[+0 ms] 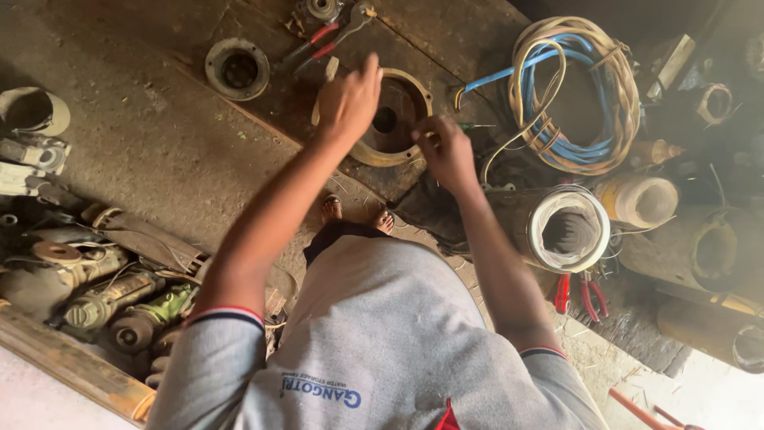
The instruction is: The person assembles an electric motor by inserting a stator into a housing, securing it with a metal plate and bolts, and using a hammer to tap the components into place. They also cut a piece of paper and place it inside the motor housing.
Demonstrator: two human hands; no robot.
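Note:
A round, brass-coloured metal housing (415, 86) with a dark centre hole lies on a dirty wooden board on the floor, in front of my feet. My left hand (350, 99) hovers over its left rim, closed around a pale wooden stick (328, 73) that points away from me. My right hand (446, 150) is at the housing's right rim, its fingers pinched on a thin tool with a greenish shaft (476, 125) that sticks out to the right. Both hands hide part of the housing.
A coil of blue and tan cable (573, 95) lies at the upper right. A wound motor cylinder (567, 231) and red-handled pliers (587, 295) lie to the right. A metal flange ring (237, 69) and more red-handled pliers (322, 40) sit at the top. Old pump parts (103, 299) are piled on the left.

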